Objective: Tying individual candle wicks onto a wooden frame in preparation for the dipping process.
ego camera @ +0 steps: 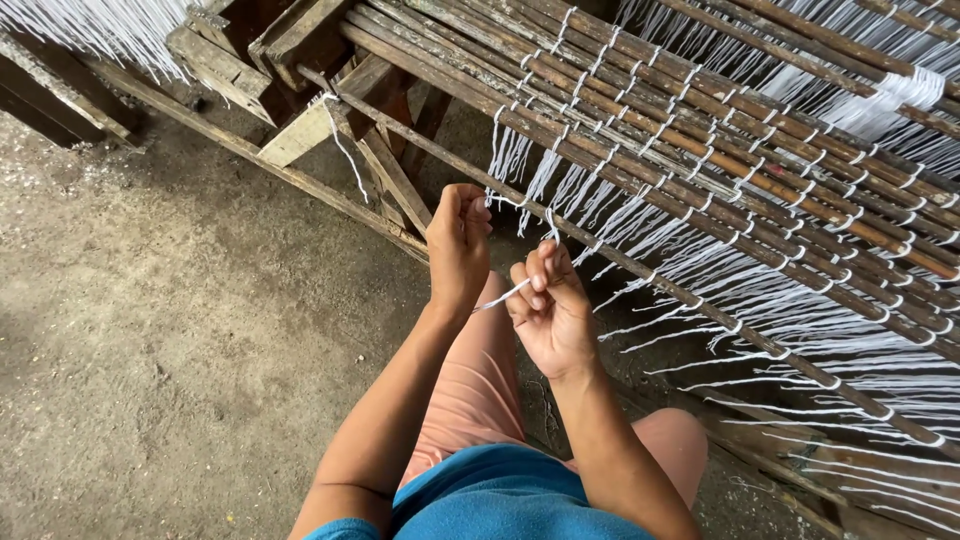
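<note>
White cord runs taut between both fists just below the nearest stick: right hand fingers pinched on it, left hand closed around its end. Beyond that stick lie more tied sticks and a wooden frame.

Left of the stick mat: dirt floor. Just before its near edge: both hands, left hand beside right hand.
</note>
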